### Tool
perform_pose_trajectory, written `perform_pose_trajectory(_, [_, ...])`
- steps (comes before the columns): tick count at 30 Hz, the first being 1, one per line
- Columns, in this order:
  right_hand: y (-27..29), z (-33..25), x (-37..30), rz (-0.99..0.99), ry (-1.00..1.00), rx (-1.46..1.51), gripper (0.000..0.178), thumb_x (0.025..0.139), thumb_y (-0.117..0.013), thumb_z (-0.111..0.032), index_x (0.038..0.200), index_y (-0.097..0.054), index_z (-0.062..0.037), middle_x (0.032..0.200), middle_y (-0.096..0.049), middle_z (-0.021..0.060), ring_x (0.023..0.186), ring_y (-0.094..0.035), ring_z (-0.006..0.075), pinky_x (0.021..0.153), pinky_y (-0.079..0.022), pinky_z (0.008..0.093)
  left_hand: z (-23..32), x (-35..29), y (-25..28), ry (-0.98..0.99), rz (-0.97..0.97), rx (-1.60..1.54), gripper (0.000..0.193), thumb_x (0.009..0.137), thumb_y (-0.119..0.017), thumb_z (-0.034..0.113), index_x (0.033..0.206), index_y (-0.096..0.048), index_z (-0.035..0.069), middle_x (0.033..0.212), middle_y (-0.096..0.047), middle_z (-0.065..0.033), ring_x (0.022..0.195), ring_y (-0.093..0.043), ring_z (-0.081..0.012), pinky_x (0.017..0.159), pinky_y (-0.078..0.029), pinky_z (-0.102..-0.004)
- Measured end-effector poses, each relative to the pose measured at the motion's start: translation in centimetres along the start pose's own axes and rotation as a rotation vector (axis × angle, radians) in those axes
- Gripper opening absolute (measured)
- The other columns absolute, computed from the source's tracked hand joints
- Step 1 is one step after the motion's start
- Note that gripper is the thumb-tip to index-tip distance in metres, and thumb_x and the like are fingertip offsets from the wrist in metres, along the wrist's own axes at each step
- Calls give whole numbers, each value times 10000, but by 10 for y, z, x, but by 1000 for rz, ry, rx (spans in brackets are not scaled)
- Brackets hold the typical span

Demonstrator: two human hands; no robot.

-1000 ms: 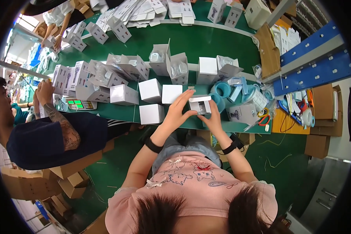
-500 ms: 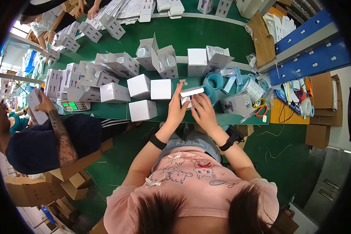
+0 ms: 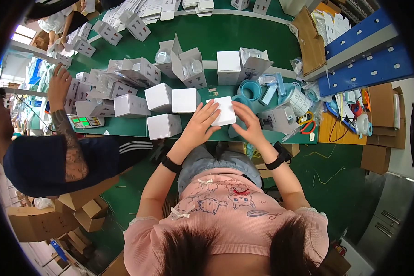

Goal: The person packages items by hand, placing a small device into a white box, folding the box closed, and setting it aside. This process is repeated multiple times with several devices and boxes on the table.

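Note:
A small white box with its top flap down is between my two hands over the near edge of the green table. My left hand has its fingers laid over the box's left edge, the thumb along the near side. Against the right edge rests my right hand, its fingertips and thumb touching the box. The underside of the box is hidden. Just left of it stand closed white boxes, among them one close to my left fingers. A pale blue ring-shaped roll lies beyond my right hand.
Open cartons with bagged white items stand farther back. Orange-handled scissors and a clear-wrapped roll lie right. A co-worker's tattooed arm reaches over boxes at left, near a scale with green displays. A blue perforated rail borders the right.
The box's flap, raised before, now lies flat on top. Both my hands have spread to its sides. The co-worker's hand at left has moved up and away, without the box it held.

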State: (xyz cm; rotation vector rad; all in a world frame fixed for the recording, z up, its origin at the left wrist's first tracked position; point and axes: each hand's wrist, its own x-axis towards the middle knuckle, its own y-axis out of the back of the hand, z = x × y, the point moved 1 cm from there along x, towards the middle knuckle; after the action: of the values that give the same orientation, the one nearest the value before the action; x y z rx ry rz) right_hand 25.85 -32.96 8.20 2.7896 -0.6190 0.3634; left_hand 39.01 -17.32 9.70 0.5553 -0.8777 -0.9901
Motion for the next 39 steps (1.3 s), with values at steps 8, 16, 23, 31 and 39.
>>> perform_pose_trajectory(8, [3, 3, 5, -36, 135, -222, 301, 760, -623, 24, 1047, -641, -61, 1214, -518, 112, 1116, -532, 285, 892, -475, 338, 2, 1, -17, -11, 89, 80, 429, 758, -629, 24, 1179, -549, 45, 1270, -492, -140, 1238, -400, -360, 1003, -352, -470])
perform_pose_trajectory(16, [2, 13, 0, -25, 219, -263, 254, 755, -630, 25, 1002, -647, -33, 1155, -561, 106, 1150, -510, 298, 880, -477, 345, 7, -6, -32, 9, 140, 71, 414, 757, -611, -13, 1165, -554, 22, 1270, -489, -155, 1246, -378, -387, 997, -362, -465])
perform_pose_trajectory(23, [3, 11, 2, -75, 326, -414, 219, 754, -636, 10, 971, -623, -19, 1141, -560, 110, 1156, -500, 313, 887, -469, 364, 8, -11, -37, 9, 159, 55, 401, 758, -596, -31, 1155, -538, -23, 1283, -473, -169, 1249, -359, -416, 997, -360, -469])
perform_pose_trajectory(31, [-4, 23, -2, -73, 322, -358, 305, 720, -644, 72, 1005, -623, -33, 1194, -529, 135, 1160, -489, 361, 897, -469, 380, -11, -17, -48, -36, 262, -97, 205, 758, -579, -40, 962, -557, -47, 1279, -473, -175, 1249, -362, -413, 990, -365, -476])
perform_pose_trajectory(39, [-29, 17, 3, 115, 20, -238, 473, 678, -713, 17, 1125, -587, -75, 1294, -468, 159, 1145, -496, 368, 900, -452, 378, 5, -33, -22, -96, 275, 210, 165, 756, -643, 49, 893, -568, -6, 1255, -477, -204, 1191, -411, -440, 966, -357, -477])
